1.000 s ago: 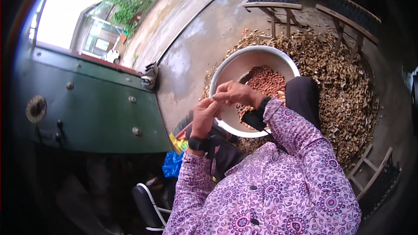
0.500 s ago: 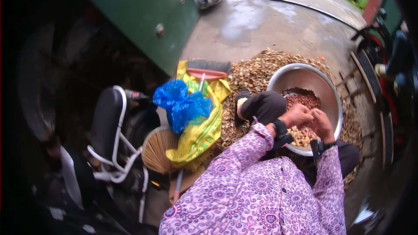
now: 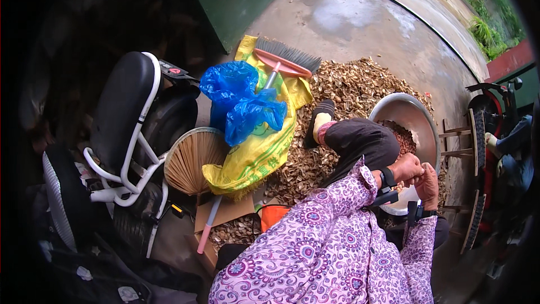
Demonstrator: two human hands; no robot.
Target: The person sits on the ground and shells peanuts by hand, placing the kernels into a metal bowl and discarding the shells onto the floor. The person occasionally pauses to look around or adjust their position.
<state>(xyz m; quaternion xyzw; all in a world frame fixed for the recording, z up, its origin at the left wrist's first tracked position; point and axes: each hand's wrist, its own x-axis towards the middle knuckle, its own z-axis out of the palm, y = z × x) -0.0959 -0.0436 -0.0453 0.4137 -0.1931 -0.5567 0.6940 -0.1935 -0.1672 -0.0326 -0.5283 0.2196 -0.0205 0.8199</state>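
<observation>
My left hand (image 3: 406,168) and my right hand (image 3: 428,187) meet fingertip to fingertip over the near side of a large metal basin (image 3: 426,125). Both pinch at one spot; whatever lies between the fingers is too small to make out. Reddish-brown peanut kernels (image 3: 406,142) lie inside the basin beyond my hands. Below the fingers, a few pale, unshelled-looking peanuts (image 3: 400,186) show, mostly covered by my hands and wrists. A broad heap of dry tan peanut shells (image 3: 360,81) spreads over the floor around the basin and my bent leg.
Left of the heap lie a yellow sack (image 3: 247,163), a blue plastic bag (image 3: 242,101), a broom (image 3: 287,62) and a straw fan (image 3: 194,157). A black-seated scooter (image 3: 124,112) stands farther left. On the right are a small wooden ladder-like rack (image 3: 476,141) and another person's leg (image 3: 514,135).
My view has turned and shifted, so the scene appears rotated. My hands stay pinched together over the basin, and the pale peanuts are now more hidden.
</observation>
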